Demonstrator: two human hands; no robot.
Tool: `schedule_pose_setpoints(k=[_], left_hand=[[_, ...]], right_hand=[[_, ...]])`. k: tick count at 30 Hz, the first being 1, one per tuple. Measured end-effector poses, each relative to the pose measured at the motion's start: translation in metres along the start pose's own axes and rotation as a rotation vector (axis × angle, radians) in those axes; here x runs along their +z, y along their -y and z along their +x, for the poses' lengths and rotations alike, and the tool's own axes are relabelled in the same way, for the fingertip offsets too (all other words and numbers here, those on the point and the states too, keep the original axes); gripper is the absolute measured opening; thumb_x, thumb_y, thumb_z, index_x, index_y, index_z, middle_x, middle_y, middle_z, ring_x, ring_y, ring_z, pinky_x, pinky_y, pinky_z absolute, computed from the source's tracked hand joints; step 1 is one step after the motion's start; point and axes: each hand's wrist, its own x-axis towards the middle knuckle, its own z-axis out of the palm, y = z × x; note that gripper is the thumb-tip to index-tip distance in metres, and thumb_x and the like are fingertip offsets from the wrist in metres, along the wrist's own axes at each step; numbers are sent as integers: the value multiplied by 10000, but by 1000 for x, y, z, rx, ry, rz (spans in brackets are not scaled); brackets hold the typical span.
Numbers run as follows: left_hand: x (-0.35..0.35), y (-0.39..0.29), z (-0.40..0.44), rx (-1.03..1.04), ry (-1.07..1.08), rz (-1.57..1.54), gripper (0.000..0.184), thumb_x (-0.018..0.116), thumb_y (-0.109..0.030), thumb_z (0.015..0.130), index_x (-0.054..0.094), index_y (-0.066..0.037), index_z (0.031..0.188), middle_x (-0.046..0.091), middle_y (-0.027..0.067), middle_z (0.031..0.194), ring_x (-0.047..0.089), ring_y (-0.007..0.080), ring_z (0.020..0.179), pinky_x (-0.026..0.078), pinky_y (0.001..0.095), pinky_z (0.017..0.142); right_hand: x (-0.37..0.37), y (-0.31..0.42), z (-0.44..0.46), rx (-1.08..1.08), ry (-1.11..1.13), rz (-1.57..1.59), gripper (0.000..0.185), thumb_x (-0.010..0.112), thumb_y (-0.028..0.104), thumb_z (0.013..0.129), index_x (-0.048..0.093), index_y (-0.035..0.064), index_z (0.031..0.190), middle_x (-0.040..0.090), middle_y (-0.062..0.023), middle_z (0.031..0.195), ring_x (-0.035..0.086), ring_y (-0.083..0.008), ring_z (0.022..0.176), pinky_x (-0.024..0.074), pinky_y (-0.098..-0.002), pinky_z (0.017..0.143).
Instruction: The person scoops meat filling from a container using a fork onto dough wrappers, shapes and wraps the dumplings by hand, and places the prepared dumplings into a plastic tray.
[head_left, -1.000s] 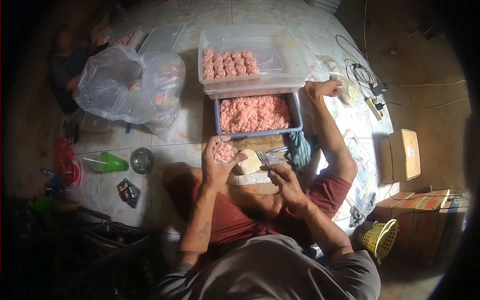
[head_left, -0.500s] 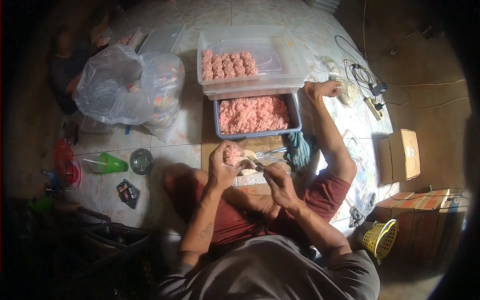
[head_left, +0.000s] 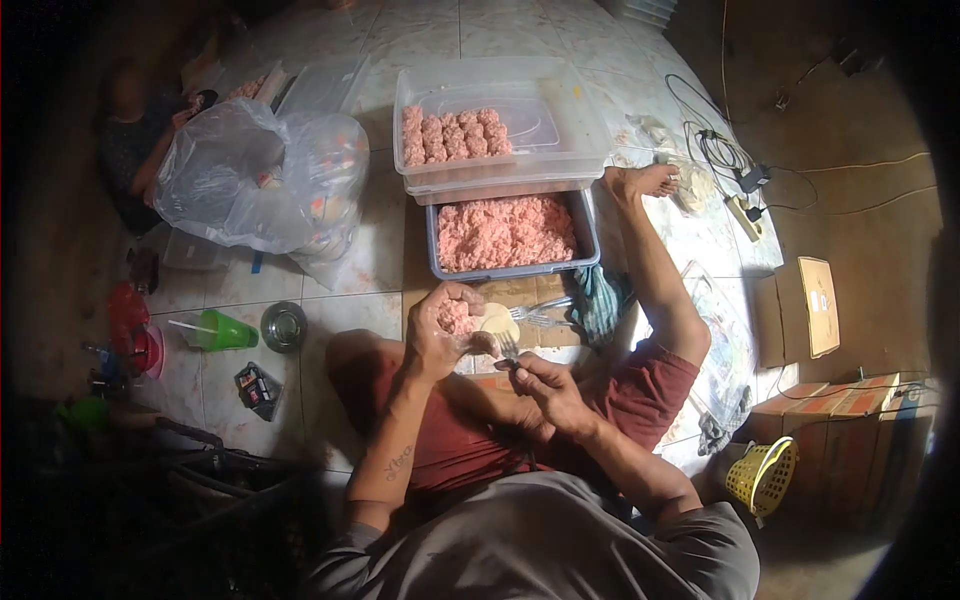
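At center frame, the left hand [head_left: 437, 338] cups a lump of pink mince [head_left: 456, 318] while the right hand [head_left: 556, 396] grips a fork [head_left: 509, 346] beside it, apparently mid-shaping below the mince-filled tub [head_left: 515, 271], the next move likely calling for a light touch.
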Motion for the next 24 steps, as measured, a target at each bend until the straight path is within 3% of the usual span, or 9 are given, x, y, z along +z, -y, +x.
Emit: schedule_pose_setpoints(k=[1, 3, 5, 10, 14, 17, 19, 20, 24], left_hand=[[3, 11, 1, 181, 10, 133, 444, 936, -157, 697, 598, -12, 946, 653, 60, 836, 621, 114, 690, 529, 260, 639], [20, 21, -9, 61, -13, 274, 481, 956, -248, 682, 599, -37, 924, 648, 43, 832, 608, 113, 739, 508, 265, 678], [33, 23, -9, 108, -126, 508, 529, 976, -231, 644, 595, -33, 954, 657, 42, 872, 613, 104, 807, 506, 261, 734], [2, -4, 2, 147, -91, 329, 565, 976, -197, 631, 610, -31, 1029, 688, 57, 912, 627, 117, 817, 518, 286, 746], [-2, 18, 5, 97, 34, 457, 392, 914, -156, 718, 622, -30, 948, 687, 71, 816, 637, 166, 724, 506, 334, 646], [5, 10, 11, 161, -26, 738, 320, 883, -160, 756, 590, -39, 799, 631, 41, 672, 569, 137, 613, 461, 345, 546], [2, 12, 7, -90, -47, 621, 337, 856, -255, 790, 599, -44, 848, 659, 131, 736, 664, 287, 678, 503, 374, 622], [0, 12, 11, 37, -37, 556, 342, 869, -252, 776, 624, -37, 879, 656, 119, 732, 648, 249, 660, 508, 346, 631], [-7, -3, 9, 53, 117, 52, 389, 893, -237, 745, 672, -4, 964, 691, 140, 773, 666, 253, 681, 528, 337, 662]], right_hand=[[7, -3, 3, -53, -21, -74, 169, 527, 92, 1053, 650, -16, 1096, 502, 13, 906, 469, -71, 839, 397, -232, 744], [20, -20, 15, -101, -96, -108, 208, 561, 38, 1014, 642, -37, 1190, 562, -58, 958, 538, -137, 869, 453, -283, 761], [28, -18, 32, -653, -324, -728, 191, 556, -16, 980, 648, -41, 1145, 596, -136, 989, 572, -204, 919, 477, -337, 796], [11, 62, 5, -216, -345, -678, 207, 569, -47, 919, 600, 2, 1118, 632, -208, 994, 616, -396, 886, 499, -409, 788], [10, 83, 17, -471, -195, -995, 188, 555, -37, 903, 609, 7, 1078, 612, -224, 935, 596, -450, 882, 491, -479, 748], [6, 99, 15, -395, -101, -1012, 157, 557, -31, 920, 608, -18, 1069, 633, -221, 943, 634, -386, 874, 502, -446, 744], [11, 107, 11, -179, -249, -736, 131, 561, -22, 948, 603, -21, 1072, 646, -192, 916, 640, -268, 814, 504, -375, 718], [19, 113, 12, -290, -297, -721, 112, 559, -11, 969, 599, -17, 1073, 639, -160, 880, 602, -191, 777, 491, -317, 694], [19, 113, 10, -319, -312, -740, 97, 569, -19, 955, 596, -18, 1048, 644, -185, 886, 623, -249, 787, 501, -360, 728]])
